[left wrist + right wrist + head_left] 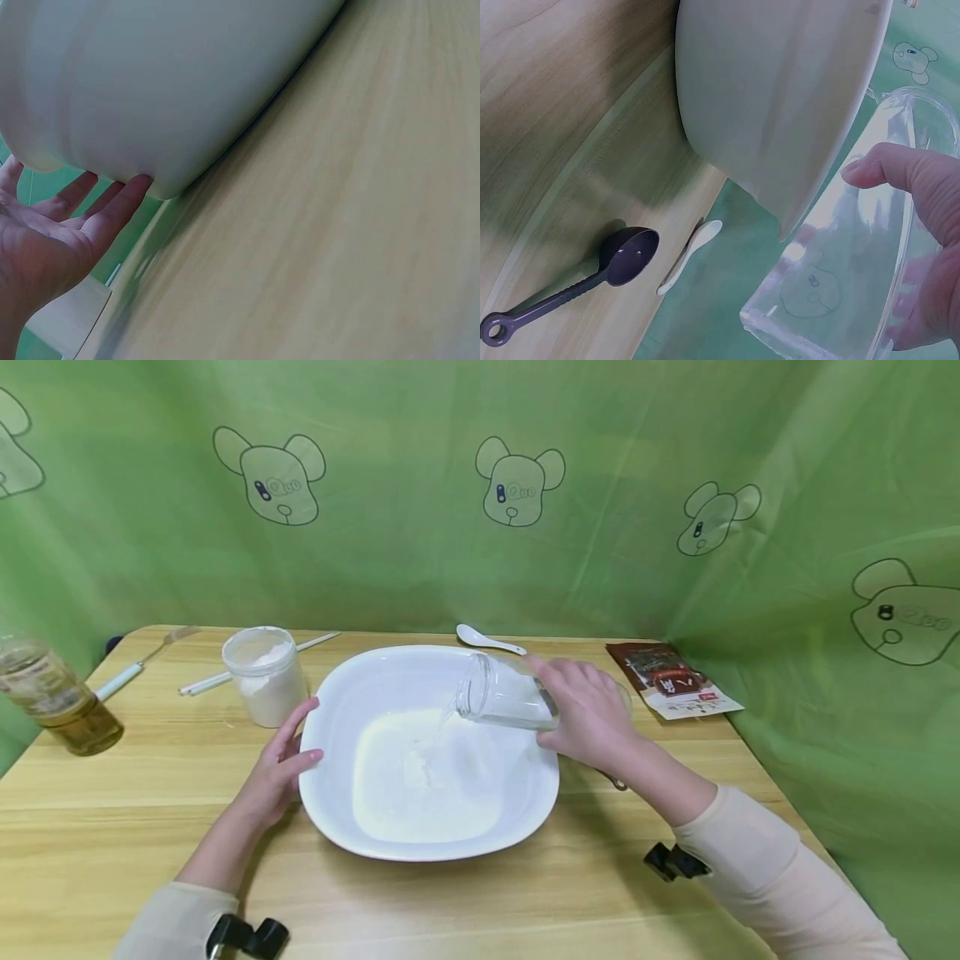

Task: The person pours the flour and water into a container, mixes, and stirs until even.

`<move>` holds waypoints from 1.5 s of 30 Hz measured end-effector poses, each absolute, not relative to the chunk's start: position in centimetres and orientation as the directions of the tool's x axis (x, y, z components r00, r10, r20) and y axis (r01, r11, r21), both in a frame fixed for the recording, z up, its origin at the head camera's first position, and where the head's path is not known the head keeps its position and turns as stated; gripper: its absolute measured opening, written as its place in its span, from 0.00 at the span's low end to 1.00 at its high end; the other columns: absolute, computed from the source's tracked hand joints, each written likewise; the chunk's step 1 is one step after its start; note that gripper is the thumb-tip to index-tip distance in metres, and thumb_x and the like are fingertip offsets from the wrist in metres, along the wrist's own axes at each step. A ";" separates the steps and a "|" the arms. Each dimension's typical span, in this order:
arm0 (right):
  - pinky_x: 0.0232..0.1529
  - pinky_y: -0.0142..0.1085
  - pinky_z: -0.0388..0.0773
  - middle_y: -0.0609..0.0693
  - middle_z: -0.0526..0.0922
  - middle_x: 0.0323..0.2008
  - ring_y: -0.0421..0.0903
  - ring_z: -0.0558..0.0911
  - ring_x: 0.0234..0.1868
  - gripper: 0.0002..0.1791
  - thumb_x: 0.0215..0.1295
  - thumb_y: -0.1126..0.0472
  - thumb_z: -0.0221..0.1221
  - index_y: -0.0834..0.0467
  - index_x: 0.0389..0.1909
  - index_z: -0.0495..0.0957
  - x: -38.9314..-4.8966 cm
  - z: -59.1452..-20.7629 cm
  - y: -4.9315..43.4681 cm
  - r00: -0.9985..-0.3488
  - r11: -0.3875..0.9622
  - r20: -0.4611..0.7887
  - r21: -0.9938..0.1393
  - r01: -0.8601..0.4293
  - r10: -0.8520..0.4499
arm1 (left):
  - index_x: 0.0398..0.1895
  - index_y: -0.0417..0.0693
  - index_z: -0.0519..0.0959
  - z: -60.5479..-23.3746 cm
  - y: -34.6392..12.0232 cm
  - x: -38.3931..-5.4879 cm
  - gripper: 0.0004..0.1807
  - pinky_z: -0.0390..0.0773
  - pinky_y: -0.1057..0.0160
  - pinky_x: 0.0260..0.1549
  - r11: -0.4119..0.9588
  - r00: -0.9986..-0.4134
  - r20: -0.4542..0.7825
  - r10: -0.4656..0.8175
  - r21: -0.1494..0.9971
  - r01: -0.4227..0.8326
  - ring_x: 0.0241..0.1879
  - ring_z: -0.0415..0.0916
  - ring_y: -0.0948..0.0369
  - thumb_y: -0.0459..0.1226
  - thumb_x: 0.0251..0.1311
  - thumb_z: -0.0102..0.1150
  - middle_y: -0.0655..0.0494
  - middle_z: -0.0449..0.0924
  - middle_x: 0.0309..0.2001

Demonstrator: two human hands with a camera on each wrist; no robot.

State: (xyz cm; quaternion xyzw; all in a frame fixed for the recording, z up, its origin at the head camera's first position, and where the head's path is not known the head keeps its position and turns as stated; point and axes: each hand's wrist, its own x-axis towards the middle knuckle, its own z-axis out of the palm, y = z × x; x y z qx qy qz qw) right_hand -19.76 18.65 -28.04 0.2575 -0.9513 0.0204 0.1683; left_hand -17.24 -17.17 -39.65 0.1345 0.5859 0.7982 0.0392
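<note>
Your right hand wraps its fingers around a glass jar, tipped nearly flat with its mouth over the right part of the white basin. A thin clear stream falls from the mouth into the basin, which sits in the middle of the desk. What lies at the bottom is white on white, so it may be powder, but that is hard to make out.

Your left hand grips the basin's left side, thumb over the rim, the other fingers spread against the outer wall. Just beyond that hand stands an open tub of white powder, with white sticks lying behind it. Farther left you have a bottle of brown liquid, tilted in view. A white spoon lies behind the basin, a red-and-white packet lies beyond your right hand, and a dark scoop rests near the spoon.
</note>
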 end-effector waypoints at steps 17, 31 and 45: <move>0.47 0.56 0.62 0.59 0.68 0.47 0.60 0.65 0.47 0.49 0.30 0.54 0.66 0.50 0.60 0.55 -19.8 -27.7 18.6 -0.797 0.859 0.342 0.069 -0.508 -0.499 | 0.63 0.55 0.53 -39.5 -17.2 -17.1 0.33 0.78 0.57 0.28 -0.324 -0.963 0.169 0.210 0.941 0.095 0.39 0.73 0.59 0.25 0.54 0.43 0.46 0.61 0.49; 0.47 0.57 0.61 0.60 0.68 0.47 0.62 0.65 0.48 0.49 0.31 0.54 0.66 0.50 0.61 0.55 -19.7 -27.5 18.6 -0.801 0.860 0.334 0.067 -0.507 -0.498 | 0.63 0.56 0.54 -39.5 -17.1 -17.1 0.33 0.78 0.57 0.29 -0.333 -0.966 0.153 0.207 0.940 0.078 0.40 0.72 0.59 0.26 0.53 0.44 0.46 0.59 0.51; 0.48 0.57 0.60 0.59 0.68 0.48 0.61 0.65 0.47 0.50 0.30 0.54 0.67 0.49 0.61 0.54 -19.6 -27.3 18.7 -0.817 0.869 0.311 0.068 -0.490 -0.485 | 0.63 0.55 0.54 -39.5 -17.0 -17.1 0.32 0.78 0.58 0.28 -0.344 -0.960 0.178 0.215 0.934 0.096 0.40 0.72 0.58 0.26 0.54 0.43 0.44 0.61 0.49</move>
